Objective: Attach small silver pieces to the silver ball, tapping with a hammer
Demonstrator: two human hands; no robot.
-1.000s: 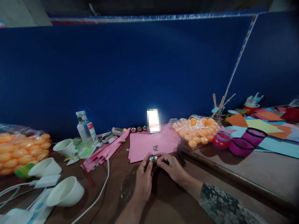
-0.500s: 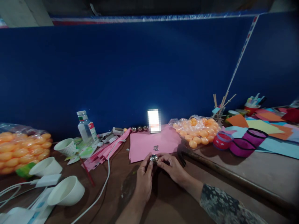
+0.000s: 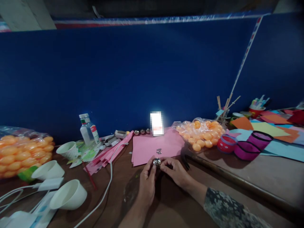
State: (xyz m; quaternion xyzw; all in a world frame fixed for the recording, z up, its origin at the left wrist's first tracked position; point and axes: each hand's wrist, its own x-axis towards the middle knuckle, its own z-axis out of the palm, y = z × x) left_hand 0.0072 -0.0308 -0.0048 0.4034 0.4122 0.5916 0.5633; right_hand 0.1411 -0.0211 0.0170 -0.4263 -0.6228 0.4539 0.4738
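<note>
Just in front of the pink paper (image 3: pixel 152 145), a small shiny silver ball (image 3: pixel 156 162) is held above the brown table. My left hand (image 3: pixel 146 179) has it between thumb and fingers. From the other side, my right hand (image 3: pixel 175 171) is pinched, its fingertips against the ball's right edge; any smaller piece between them is too small to make out. Beyond the fingers, several tiny silver pieces (image 3: pixel 159 151) lie in a cluster on the pink paper. Similar silver balls (image 3: pixel 142 131) stand in a row at the paper's back edge.
Bags of orange balls lie left (image 3: pixel 26 153) and right (image 3: pixel 200 133). White cups (image 3: pixel 68 194), a clear bottle (image 3: pixel 88 129), a white cable (image 3: pixel 111 171) and pink strips (image 3: pixel 106 155) are on the left. A dark-handled tool (image 3: pixel 228 175), purple rings (image 3: pixel 247 150) and coloured paper are on the right.
Both hands keep the silver ball in nearly the same place and grip. The whole view has shifted very slightly; nothing on the table has visibly moved.
</note>
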